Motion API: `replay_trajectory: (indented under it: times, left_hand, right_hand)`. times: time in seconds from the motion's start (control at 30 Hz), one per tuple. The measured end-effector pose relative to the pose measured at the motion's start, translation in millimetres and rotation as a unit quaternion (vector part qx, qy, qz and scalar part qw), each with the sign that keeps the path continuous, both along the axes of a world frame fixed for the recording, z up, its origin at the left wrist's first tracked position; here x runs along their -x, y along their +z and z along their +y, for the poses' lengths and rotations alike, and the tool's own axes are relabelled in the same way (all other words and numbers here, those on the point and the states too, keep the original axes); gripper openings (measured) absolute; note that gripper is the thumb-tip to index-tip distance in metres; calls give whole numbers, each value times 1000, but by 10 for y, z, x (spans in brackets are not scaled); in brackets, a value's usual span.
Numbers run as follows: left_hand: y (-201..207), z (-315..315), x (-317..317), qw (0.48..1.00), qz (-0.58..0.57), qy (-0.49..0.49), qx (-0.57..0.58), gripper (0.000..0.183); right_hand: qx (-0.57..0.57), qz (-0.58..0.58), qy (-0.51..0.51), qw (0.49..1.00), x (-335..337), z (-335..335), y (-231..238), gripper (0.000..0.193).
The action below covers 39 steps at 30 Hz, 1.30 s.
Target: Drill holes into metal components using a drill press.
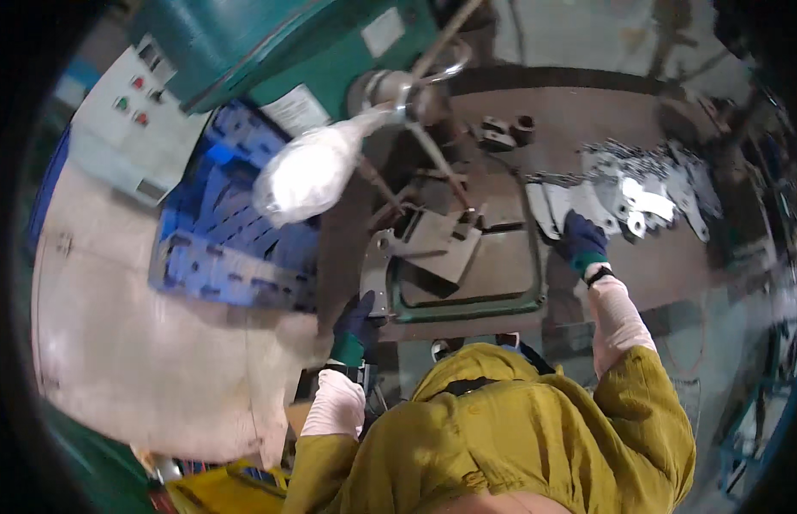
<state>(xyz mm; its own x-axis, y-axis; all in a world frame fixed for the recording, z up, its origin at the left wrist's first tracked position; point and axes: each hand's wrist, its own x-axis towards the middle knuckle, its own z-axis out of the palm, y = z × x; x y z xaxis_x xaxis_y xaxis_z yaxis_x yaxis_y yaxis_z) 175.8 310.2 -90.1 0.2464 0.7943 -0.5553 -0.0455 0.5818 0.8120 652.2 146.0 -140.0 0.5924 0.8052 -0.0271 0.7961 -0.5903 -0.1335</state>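
Note:
My left hand [357, 320], in a dark blue glove with a green cuff, is closed on the lower end of a curved grey metal plate [376, 272]. That plate has holes in it and stands along the left side of the machine's green-rimmed bed [467, 312]. To the right, my right hand [582, 241], gloved alike, has its fingers bent at the near end of a flat metal plate [550, 208], which lies among similar pieces. Its fingertips are partly hidden. On the bed sits a tilted steel block fixture [441, 248] with a rod across it.
A pile of metal plates [647, 201] covers the table's right part. A lamp wrapped in clear plastic [308, 176] hangs over the left side, near a blue plastic crate [235, 265]. A control box [133, 128] with buttons stands far left. Small metal blocks [498, 134] lie at the back.

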Motion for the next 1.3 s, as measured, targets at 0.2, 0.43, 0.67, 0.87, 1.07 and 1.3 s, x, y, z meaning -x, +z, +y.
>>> replay_trajectory:
  times: [0.2,0.43,0.67,0.87,1.07,1.3]
  left_hand:
    - [-338,-95,860,744,499,-212,-391,42]
    - [-659,183,388,958,215,-29,-188,54]
    - [-1248,477,69,787,570,-141,-189,58]
    - [-1273,323,30,774,546,-25,-318,71]
    - [196,108,-410,846,-44,-324,-421,63]
    - [77,-60,-140,902,-235,-351,-91,55]
  right_hand:
    - [0,-45,48,998,-121,-40,-93,45]
    - [-238,126,-37,962,-689,-348,63,41]
    - [-452,452,-154,754,-47,-703,984,37]
    - [-328,470,-23,819,786,-754,1686,42]
    - [-282,271,307,867,1391,-235,1521,37]
    - [-177,417,194,870,1898,693,1899,44]
